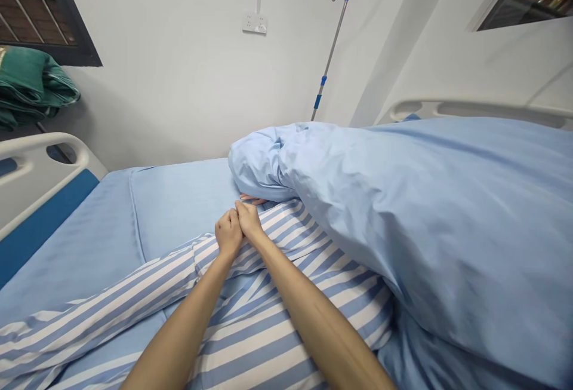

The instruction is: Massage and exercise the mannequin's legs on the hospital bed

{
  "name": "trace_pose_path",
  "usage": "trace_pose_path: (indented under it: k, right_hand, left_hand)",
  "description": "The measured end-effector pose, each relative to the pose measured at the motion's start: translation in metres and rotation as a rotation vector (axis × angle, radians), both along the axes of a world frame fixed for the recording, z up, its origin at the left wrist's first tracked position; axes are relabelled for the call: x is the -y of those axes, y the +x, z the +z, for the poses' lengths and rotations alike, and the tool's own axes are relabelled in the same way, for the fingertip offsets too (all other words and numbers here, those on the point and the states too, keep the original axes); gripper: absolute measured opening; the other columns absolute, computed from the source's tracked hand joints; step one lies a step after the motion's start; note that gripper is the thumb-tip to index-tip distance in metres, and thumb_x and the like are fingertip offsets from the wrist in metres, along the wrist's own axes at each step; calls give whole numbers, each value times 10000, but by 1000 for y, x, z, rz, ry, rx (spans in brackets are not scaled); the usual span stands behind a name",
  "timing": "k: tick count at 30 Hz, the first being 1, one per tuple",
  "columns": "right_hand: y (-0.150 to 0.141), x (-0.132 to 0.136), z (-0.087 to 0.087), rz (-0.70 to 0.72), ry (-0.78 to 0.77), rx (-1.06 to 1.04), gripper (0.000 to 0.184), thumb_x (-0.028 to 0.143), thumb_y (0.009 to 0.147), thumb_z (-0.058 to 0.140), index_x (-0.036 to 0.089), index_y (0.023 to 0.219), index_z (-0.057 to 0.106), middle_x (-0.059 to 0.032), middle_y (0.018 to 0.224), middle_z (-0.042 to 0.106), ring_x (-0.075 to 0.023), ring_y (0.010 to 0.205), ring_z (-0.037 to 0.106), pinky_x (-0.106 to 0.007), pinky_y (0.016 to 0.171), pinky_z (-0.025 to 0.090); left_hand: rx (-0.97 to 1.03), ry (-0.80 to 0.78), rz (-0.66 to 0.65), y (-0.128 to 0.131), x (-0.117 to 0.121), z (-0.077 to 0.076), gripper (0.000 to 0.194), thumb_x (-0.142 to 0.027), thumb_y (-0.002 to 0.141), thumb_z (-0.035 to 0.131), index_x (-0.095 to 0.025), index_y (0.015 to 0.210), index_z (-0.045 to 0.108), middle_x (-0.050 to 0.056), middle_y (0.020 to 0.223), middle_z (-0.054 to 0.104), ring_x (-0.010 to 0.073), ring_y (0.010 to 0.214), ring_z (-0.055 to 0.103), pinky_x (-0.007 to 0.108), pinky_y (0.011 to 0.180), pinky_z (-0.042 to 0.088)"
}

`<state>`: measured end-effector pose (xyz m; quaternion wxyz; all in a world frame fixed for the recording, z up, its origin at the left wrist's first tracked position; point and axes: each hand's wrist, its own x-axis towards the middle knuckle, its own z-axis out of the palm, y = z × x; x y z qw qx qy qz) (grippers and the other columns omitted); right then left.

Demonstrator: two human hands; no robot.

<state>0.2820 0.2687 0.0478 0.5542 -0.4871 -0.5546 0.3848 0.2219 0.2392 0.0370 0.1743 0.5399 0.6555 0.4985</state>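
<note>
A blue-and-white striped garment [264, 324] stretches across the bed, one long part of it running off to the left. My left hand [228, 232] is closed at its far edge, knuckles up. Right beside it, touching, my right hand [249, 219] is closed too. Both seem to grip the striped cloth, though my curled fingers hide the hold itself. Just beyond my right hand, a skin-coloured shape like fingers [253, 199] peeks out from under a bunched light-blue quilt [430, 211]. The quilt covers the right side and overlaps the garment.
Under everything lies a bed with a light-blue sheet [179, 199]. A white bed-end panel [27, 169] stands left, another panel [487, 109] far right. Behind are a drip stand [332, 49], a wall socket [255, 22] and a folded green cloth [36, 85] by the window.
</note>
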Motion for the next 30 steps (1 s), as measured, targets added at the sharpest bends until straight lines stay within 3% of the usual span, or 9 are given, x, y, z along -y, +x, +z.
trace_pose_path:
  k: [3, 5, 9, 13, 16, 18, 22, 25, 30]
  right_hand:
    - [7, 1, 8, 32, 86, 292, 379, 372, 809, 430, 192, 476, 404, 32, 473, 414, -105, 508, 348, -248, 512, 233]
    - [13, 3, 7, 47, 153, 352, 391, 379, 828, 413, 191, 484, 416, 29, 480, 431, -106, 512, 352, -249, 520, 232]
    - [24, 2, -3, 53, 165, 178, 417, 440, 846, 365, 192, 511, 393, 40, 480, 399, -98, 496, 344, -236, 499, 244]
    - [30, -6, -4, 142, -42, -154, 401, 492, 801, 414, 210, 525, 341, 73, 433, 297, -78, 405, 260, -235, 434, 221]
    - [35, -10, -1, 150, -153, -254, 371, 491, 800, 415, 210, 558, 390, 83, 422, 272, -78, 375, 229, -241, 413, 210]
    - [39, -9, 1, 77, -50, -168, 367, 468, 814, 410, 196, 572, 456, 57, 444, 349, -96, 419, 318, -246, 454, 273]
    - [50, -3, 6, -33, 202, 201, 333, 413, 832, 441, 188, 616, 558, -28, 605, 565, -159, 664, 509, -258, 631, 362]
    - [60, -3, 5, -55, 171, 260, 347, 411, 838, 433, 194, 597, 558, -28, 585, 570, -166, 662, 520, -251, 614, 355]
    - [69, -19, -4, -6, 90, 49, 410, 451, 831, 390, 185, 537, 490, 30, 460, 438, -116, 483, 398, -234, 498, 304]
  left_hand:
    - [19, -1, -17, -3, 2, -2, 387, -349, 862, 278, -197, 561, 467, 16, 574, 558, 121, 556, 424, 247, 545, 270]
    - [11, 1, -32, -4, 2, -1, 385, -352, 858, 287, -196, 553, 463, 11, 566, 550, 121, 554, 422, 248, 545, 273]
    - [177, -11, -80, 4, -6, 8, 383, -393, 833, 331, -198, 514, 413, -17, 504, 475, 111, 525, 403, 240, 525, 289]
    - [491, -21, -117, 22, -22, 23, 377, -426, 824, 306, -217, 512, 334, -45, 432, 358, 100, 457, 360, 235, 500, 318]
    - [391, -9, -8, 35, -26, 21, 364, -402, 826, 296, -211, 526, 377, -24, 478, 436, 108, 504, 401, 238, 526, 323]
    - [241, 3, 41, 40, -24, 14, 356, -375, 827, 307, -202, 538, 423, -4, 539, 506, 113, 556, 429, 240, 552, 316]
    - [127, -26, -26, 41, -19, 6, 360, -375, 834, 313, -197, 571, 482, 5, 582, 552, 115, 577, 435, 239, 550, 302]
    - [176, -31, -19, 44, -23, 19, 328, -320, 816, 329, -194, 540, 452, -2, 568, 534, 108, 563, 427, 232, 542, 307]
    - [277, 84, 0, 61, -35, 37, 332, -323, 828, 303, -198, 544, 420, -16, 553, 501, 104, 558, 443, 221, 552, 332]
